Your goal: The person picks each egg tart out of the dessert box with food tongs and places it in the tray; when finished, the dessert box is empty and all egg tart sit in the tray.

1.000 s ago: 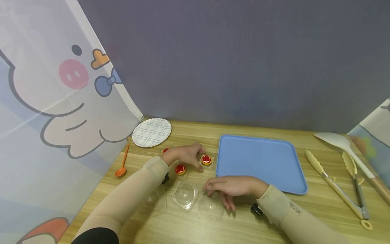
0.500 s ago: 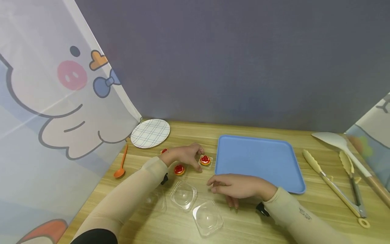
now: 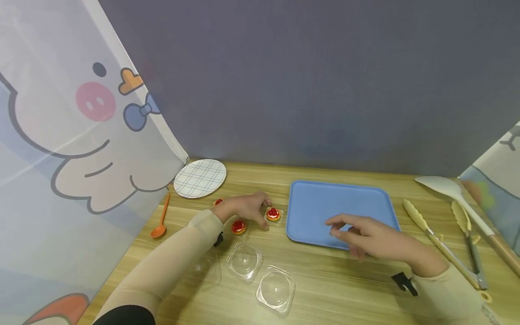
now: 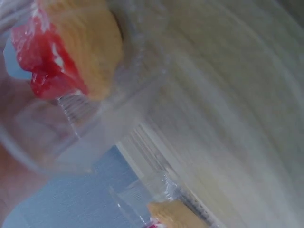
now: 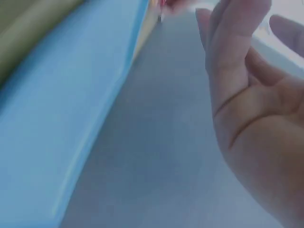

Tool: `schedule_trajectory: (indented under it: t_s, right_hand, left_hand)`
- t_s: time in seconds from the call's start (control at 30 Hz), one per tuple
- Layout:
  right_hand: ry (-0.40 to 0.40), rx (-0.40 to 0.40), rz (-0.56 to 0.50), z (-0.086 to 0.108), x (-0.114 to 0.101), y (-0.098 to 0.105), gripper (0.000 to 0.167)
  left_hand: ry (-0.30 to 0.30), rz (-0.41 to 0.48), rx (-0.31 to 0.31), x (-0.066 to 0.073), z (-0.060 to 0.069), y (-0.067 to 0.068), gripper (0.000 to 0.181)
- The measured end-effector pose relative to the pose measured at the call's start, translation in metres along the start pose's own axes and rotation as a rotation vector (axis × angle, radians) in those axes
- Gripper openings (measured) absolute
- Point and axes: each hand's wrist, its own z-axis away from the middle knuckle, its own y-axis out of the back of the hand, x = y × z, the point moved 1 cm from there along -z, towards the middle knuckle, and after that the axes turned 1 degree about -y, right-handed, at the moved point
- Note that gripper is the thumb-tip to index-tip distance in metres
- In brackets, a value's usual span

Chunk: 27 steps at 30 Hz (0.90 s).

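Note:
My left hand (image 3: 251, 207) is above the table with thumb and fingers spread at the left side of a small tart (image 3: 273, 213), red-topped, in a clear plastic base. Whether it touches that base I cannot tell. A second red-topped tart (image 3: 238, 226) sits below this hand, and a third tart (image 3: 218, 201) is partly hidden behind the wrist. Close up in the left wrist view, a tart (image 4: 90, 52) shows through clear plastic. Over the blue tray (image 3: 313, 198) hovers my right hand (image 3: 365, 234), fingers loosely bent, holding nothing.
Two clear plastic lids (image 3: 276, 289) lie near the front, with another clear piece (image 3: 205, 268) beside the left forearm. A checked plate (image 3: 200, 178) and orange spoon (image 3: 161, 221) are at left. Tongs (image 3: 440, 243) and a large white spoon (image 3: 447, 187) lie at right.
My right hand has let go of a clear lid on the table, then moved right and up over the tray. The left hand has stayed beside the tart.

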Motion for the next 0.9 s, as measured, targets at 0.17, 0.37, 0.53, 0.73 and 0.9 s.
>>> schedule_trajectory:
  t_s: [0.17,0.37,0.53,0.73,0.9]
  right_hand:
    - [-0.058,0.32,0.164,0.035,0.017,0.03,0.042]
    - [-0.195,0.634,0.422,0.072,0.05,0.059,0.056]
    - [-0.28,0.706,0.514,0.098,0.079,0.075,0.074]
    - [-0.42,0.762,0.617,0.12,0.111,0.078,0.104]
    - [-0.564,0.642,0.594,0.134,0.127,0.076,0.106]
  left_hand:
    - [0.002,0.001,0.01,-0.001,0.003,0.0,0.077]
    - [0.015,-0.025,0.049,-0.002,0.016,0.007,0.097]
    - [-0.008,-0.066,0.12,-0.004,0.037,0.03,0.103]
    - [0.046,-0.183,0.249,-0.018,0.074,0.061,0.085]
    - [0.237,-0.325,0.267,-0.029,0.103,0.07,0.092]
